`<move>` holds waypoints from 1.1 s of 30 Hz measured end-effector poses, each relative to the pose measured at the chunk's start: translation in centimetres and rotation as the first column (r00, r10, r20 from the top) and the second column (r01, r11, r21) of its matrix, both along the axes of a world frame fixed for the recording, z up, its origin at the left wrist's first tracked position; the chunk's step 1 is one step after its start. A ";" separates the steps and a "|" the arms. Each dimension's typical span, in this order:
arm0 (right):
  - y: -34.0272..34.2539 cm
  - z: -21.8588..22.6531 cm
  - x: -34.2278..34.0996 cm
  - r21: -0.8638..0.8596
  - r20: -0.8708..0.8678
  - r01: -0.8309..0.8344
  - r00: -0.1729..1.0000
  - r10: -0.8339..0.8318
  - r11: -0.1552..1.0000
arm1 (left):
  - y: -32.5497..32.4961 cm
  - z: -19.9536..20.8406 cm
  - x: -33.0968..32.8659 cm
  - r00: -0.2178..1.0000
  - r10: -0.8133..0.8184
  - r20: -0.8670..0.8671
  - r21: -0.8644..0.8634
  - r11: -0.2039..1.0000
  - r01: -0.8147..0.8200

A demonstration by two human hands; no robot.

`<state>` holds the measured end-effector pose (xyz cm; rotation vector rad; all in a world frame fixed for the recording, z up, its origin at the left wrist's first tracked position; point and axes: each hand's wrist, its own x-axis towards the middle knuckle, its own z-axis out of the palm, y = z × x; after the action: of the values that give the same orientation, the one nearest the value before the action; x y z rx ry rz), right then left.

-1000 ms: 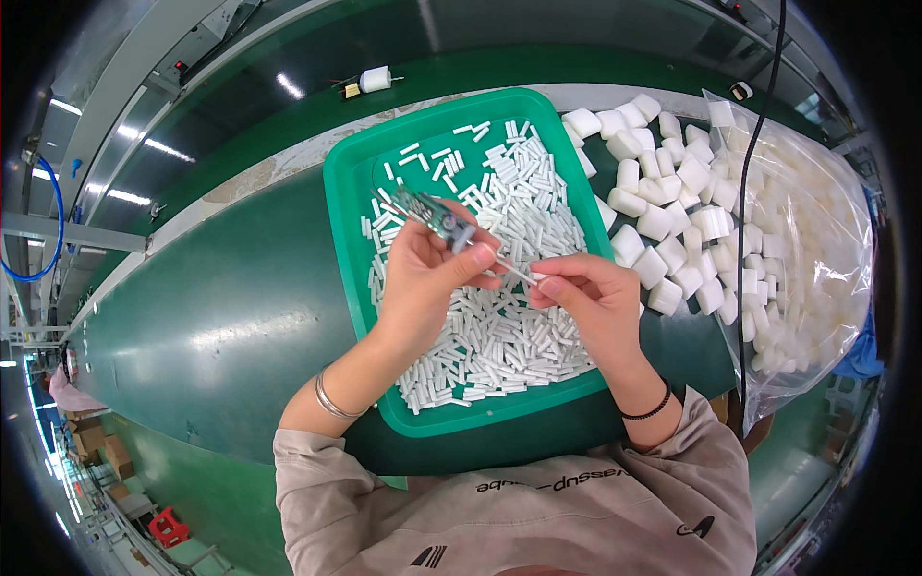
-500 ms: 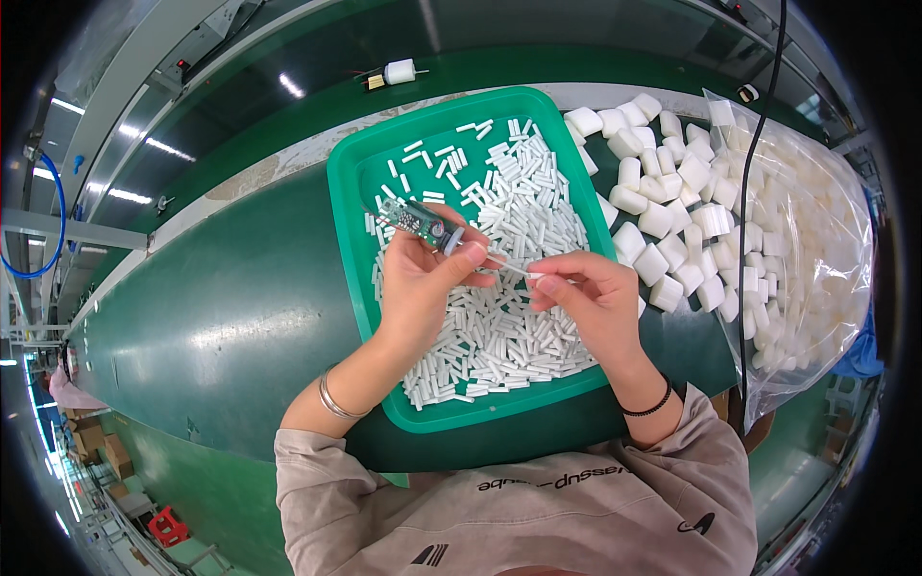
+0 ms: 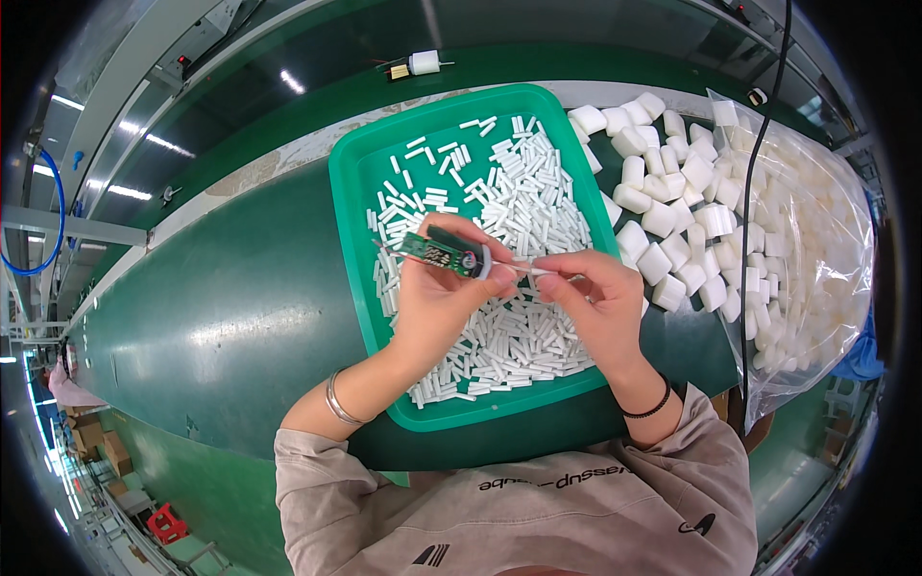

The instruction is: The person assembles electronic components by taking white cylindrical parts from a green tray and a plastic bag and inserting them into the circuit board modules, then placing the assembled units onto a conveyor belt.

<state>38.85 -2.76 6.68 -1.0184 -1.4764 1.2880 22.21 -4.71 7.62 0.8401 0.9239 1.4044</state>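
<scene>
My left hand (image 3: 427,312) is closed around a small electronic assembly (image 3: 437,252), with a green circuit board and a pale collar at its right end. A thin pale stem (image 3: 512,266) runs from the collar toward my right hand (image 3: 605,298). The thumb and fingertips of that hand pinch a short white tube (image 3: 541,272) at the stem's end; whether the stem sits inside it, I cannot tell. Both hands are above a green tray (image 3: 348,240) holding a heap of similar white tubes (image 3: 523,336).
White foam-like blocks (image 3: 663,197) lie right of the tray, many inside a clear plastic bag (image 3: 816,259). A black cable (image 3: 751,173) hangs in front of the bag. Beyond the tray, a similar assembly (image 3: 423,64) with a white cylinder lies on a green belt (image 3: 538,65).
The held assembly has shifted right and turned more level, bringing its collar closer to my right fingers. On the far belt, the other assembly has moved right.
</scene>
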 end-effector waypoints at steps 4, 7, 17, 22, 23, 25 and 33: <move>0.0 0.2 -0.2 0.072 0.047 -0.001 0.999 -0.003 0.997 | 0.1 -0.2 0.0 0.990 -0.143 -0.015 -0.014 0.990 0.143; 0.0 0.3 0.1 -0.028 -0.014 0.025 1.000 -0.025 0.999 | 0.3 -0.5 -0.3 0.976 -0.212 -0.041 0.018 0.977 0.213; 0.1 -0.1 0.4 0.261 0.029 0.028 0.999 -0.037 0.965 | 0.3 -0.7 -1.1 0.883 -0.149 -0.446 0.206 0.942 0.264; 0.5 0.0 0.5 0.641 0.269 -0.099 0.958 -0.102 0.761 | 0.3 -0.4 -0.7 0.962 -0.151 -0.229 0.091 0.980 0.176; 0.6 0.1 0.5 0.642 0.278 -0.104 0.955 -0.104 0.760 | 0.3 -0.5 -0.6 0.971 -0.161 -0.177 0.049 0.984 0.173; 0.6 0.4 0.1 0.810 0.339 -0.165 0.915 -0.219 0.563 | 0.3 -0.6 -0.7 0.979 -0.172 -0.110 0.013 0.985 0.175; 2.7 0.6 0.9 0.824 0.471 -0.350 0.860 -0.196 0.445 | 0.5 -1.0 -0.9 0.977 -0.209 -0.033 -0.123 0.971 0.203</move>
<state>39.78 -0.11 7.24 -0.5168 -2.2593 0.0570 21.27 -4.20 6.61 0.8551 0.9185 1.1436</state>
